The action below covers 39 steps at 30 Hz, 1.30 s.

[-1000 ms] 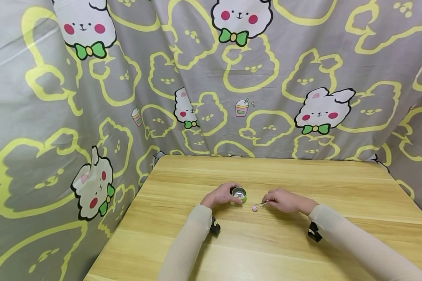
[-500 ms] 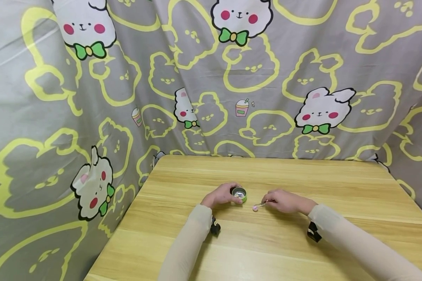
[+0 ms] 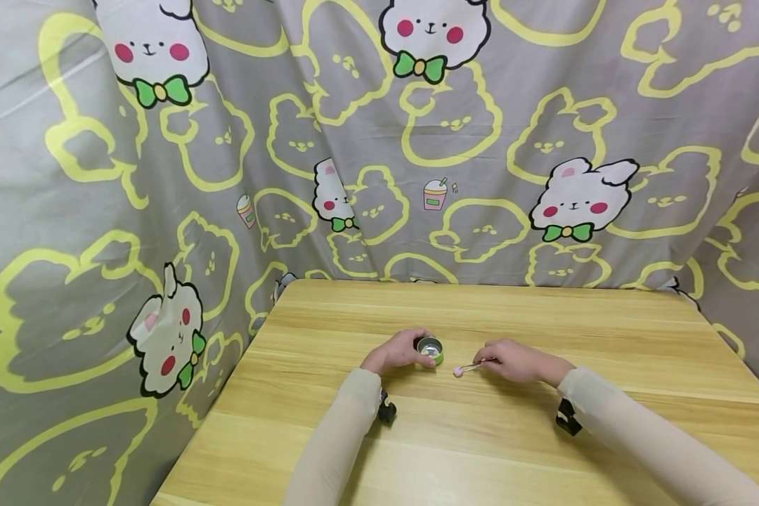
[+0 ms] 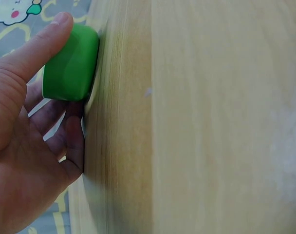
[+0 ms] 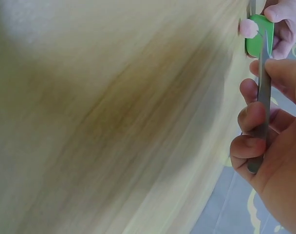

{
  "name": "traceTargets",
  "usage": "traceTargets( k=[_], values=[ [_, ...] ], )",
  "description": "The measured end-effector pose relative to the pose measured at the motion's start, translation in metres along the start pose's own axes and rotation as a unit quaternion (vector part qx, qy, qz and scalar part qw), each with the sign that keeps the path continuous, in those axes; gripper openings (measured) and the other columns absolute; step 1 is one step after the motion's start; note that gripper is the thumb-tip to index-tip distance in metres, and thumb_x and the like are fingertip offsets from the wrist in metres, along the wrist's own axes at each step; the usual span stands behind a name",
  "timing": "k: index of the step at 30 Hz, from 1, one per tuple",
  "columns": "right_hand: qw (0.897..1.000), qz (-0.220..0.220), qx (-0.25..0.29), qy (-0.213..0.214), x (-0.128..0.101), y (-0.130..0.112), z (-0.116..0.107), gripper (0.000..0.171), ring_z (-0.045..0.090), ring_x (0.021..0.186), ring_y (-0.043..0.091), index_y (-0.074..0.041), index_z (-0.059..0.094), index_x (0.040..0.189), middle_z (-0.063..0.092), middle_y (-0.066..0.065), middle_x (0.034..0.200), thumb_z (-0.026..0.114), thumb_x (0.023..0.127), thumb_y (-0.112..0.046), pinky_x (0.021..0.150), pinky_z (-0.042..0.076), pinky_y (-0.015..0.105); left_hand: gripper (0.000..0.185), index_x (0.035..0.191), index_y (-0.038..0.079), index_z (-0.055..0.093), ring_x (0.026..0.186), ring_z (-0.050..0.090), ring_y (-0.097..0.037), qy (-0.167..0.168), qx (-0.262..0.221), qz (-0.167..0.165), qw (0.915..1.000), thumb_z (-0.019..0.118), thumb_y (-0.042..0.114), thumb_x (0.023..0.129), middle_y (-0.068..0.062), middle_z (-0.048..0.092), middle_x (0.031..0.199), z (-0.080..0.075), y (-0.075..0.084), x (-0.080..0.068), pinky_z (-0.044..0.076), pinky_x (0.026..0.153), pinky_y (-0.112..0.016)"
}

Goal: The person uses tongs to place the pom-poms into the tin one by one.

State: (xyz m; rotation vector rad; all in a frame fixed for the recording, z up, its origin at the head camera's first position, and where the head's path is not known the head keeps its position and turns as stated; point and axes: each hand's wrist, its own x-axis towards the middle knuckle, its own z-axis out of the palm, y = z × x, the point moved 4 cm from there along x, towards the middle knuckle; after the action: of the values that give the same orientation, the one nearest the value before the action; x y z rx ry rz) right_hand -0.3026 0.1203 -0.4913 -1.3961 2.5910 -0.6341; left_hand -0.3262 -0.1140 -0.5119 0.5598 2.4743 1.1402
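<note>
My left hand grips a small green tin that stands on the table with its top open. Small bits seem to lie inside it, too small to make out. Up close in the left wrist view, thumb and fingers curl round the tin's green wall. To the right of it, my right hand pinches metal tweezers, whose tips point left toward the tin. A small pink ball is at those tips, just right of the tin and apart from it. Whether it touches the table is unclear.
A light wooden table extends under both hands. Grey curtains with cartoon rabbits hang behind it and along its left side. A black wrist mount sits below the left wrist, another black mount below the right.
My right hand has shifted very slightly, and the tweezers' tips with the pink ball have moved a little farther from me. The left hand and the tin have stayed put.
</note>
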Motion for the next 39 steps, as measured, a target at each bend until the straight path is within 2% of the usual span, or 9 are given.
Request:
traceTargets(
  k=[14,25,39],
  values=[
    [1.0,0.024,0.0,0.001,0.008,-0.002,-0.001,0.016,0.058,0.087,0.01,-0.011,0.069,0.106,0.061,-0.006,0.095,0.056,0.095,-0.012,0.074,0.048,0.034,0.053,0.124,0.012,0.057,0.099,0.055,-0.012,0.003,0.003,-0.003,1.0,0.079,0.024,0.078,0.0,0.061,0.109,0.0,0.001,-0.001,0.043,0.087,-0.027],
    [1.0,-0.008,-0.014,0.012,0.013,-0.003,0.002,0.016,0.058,0.085,0.01,-0.01,0.069,0.104,0.06,-0.006,0.092,0.056,0.095,-0.011,0.073,0.049,0.035,0.051,0.124,0.013,0.057,0.098,0.055,-0.011,0.002,0.0,-0.004,1.0,0.079,0.024,0.078,0.002,0.061,0.108,-0.002,0.001,-0.002,0.042,0.086,-0.027],
    [1.0,-0.019,-0.011,0.008,0.017,-0.002,0.006,0.017,0.055,0.077,0.006,-0.007,0.07,0.105,0.061,-0.003,0.088,0.058,0.093,-0.008,0.067,0.047,0.029,0.052,0.125,0.013,0.057,0.099,0.055,-0.012,0.0,0.003,-0.005,1.0,0.079,0.024,0.079,0.003,0.061,0.108,-0.001,0.0,0.0,0.042,0.086,-0.027]
  ],
)
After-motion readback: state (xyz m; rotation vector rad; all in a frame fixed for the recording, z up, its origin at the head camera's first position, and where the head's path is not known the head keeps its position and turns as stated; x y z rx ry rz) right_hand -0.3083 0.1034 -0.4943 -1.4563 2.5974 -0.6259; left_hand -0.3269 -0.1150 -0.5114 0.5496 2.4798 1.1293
